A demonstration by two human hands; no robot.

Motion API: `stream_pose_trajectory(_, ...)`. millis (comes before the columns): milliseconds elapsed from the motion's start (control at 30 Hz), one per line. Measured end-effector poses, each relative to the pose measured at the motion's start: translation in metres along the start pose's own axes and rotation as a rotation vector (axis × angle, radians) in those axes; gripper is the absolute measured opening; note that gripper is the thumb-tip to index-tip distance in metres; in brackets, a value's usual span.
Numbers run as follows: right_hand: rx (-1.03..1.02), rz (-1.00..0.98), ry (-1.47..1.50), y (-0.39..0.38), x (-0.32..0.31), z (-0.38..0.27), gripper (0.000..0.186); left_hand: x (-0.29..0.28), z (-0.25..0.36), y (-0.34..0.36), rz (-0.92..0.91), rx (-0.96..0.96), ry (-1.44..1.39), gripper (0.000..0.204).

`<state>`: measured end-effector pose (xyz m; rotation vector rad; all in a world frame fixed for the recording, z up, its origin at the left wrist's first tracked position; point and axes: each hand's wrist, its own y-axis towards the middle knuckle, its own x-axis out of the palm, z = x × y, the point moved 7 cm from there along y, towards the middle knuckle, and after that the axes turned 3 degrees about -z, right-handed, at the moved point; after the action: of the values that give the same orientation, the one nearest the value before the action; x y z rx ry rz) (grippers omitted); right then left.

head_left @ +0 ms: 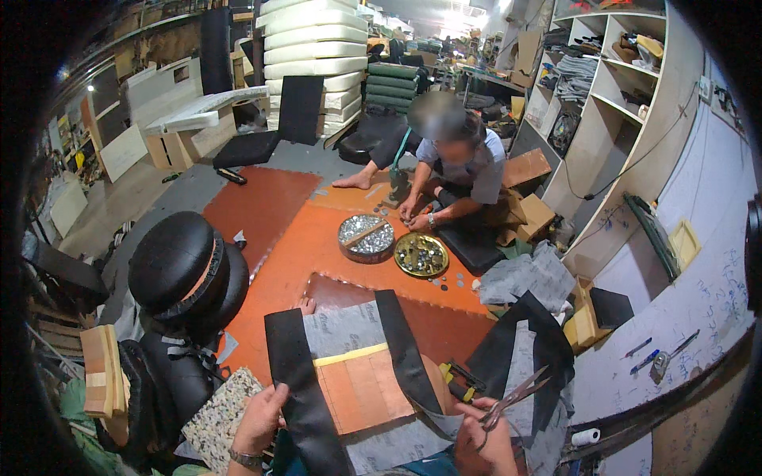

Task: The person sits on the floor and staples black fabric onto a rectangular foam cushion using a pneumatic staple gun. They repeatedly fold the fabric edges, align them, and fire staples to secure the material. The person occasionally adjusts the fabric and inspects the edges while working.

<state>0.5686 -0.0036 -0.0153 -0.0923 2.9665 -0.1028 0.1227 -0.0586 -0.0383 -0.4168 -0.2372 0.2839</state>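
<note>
Across my lap lies a cover piece: black leather-like strips [299,373] flank a grey printed backing [343,329] and an orange panel [365,393] with a yellow edge. My left hand [260,419], a watch on its wrist, pinches the left black strip at its outer edge. In my right hand [486,436] is a pair of large metal scissors [520,394], pointing up and to the right. This hand sits by the cover's lower right edge; whether it also grips the fabric I cannot tell. A black and yellow tool [461,381] lies just beyond it.
Ahead, another person [464,159] sits on the orange mat [282,242], hands over small parts beside a round tin [367,255] and a gold tray [421,274]. Black round cushions [171,262] stand left, speckled foam [222,408] near my left hand, and a marked white board [635,373] right.
</note>
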Motion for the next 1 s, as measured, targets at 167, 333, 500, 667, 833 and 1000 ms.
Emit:
stream_pose_trajectory(167,0.179,-0.096,-0.093,-0.007,0.038,0.018,0.045,0.023,0.009,0.011,-0.009,0.117,-0.057,0.032)
stream_pose_trajectory(333,-0.074,0.119,-0.066,0.066,0.029,-0.042,0.038,0.045,0.021,-0.006,0.074,0.201,-0.236,0.032)
stream_pose_trajectory(500,-0.148,0.256,-0.236,0.128,0.012,-0.093,0.047,0.076,-0.033,-0.050,-0.031,-0.209,-0.247,0.032)
stream_pose_trajectory(667,-0.232,0.101,-0.419,0.081,-0.002,-0.106,0.051,0.097,-0.053,-0.079,-0.350,-0.362,0.205,0.039)
stream_pose_trajectory(833,0.060,-0.153,-0.342,0.011,-0.025,-0.070,0.059,0.116,0.036,-0.085,-0.620,0.202,0.768,0.024)
stream_pose_trajectory(1000,0.292,-0.277,-0.523,-0.054,-0.048,-0.028,0.056,0.205,0.074,-0.041,-0.683,0.815,0.967,0.039)
